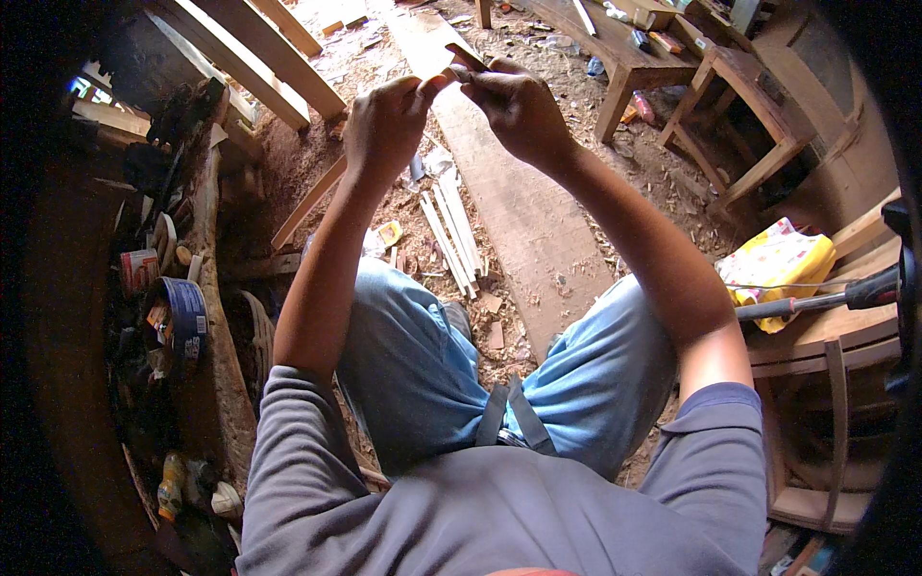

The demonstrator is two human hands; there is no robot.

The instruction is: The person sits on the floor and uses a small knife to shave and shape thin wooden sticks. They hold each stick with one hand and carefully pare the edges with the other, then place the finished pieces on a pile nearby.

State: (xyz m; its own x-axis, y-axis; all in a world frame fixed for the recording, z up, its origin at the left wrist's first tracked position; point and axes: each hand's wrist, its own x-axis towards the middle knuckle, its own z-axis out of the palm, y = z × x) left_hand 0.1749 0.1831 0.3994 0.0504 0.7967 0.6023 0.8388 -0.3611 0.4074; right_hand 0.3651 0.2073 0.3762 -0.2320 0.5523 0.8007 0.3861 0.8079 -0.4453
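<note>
Both my arms reach forward above a long plank on the floor, and the hands nearly meet. My right hand is closed, its fingers pinching a small flat brown piece that sticks out past the fingertips. I cannot tell whether that piece is wood or folded sandpaper. My left hand is also closed, thumb and fingers pressed together at the near end of the same piece. What lies between its fingertips is too small to make out.
Thin pale wood strips lie on the shaving-strewn ground between my knees and the plank. At the far right stand a wooden bench and a wooden frame. A yellow bag rests on the right. A blue tub and upright beams are leftward.
</note>
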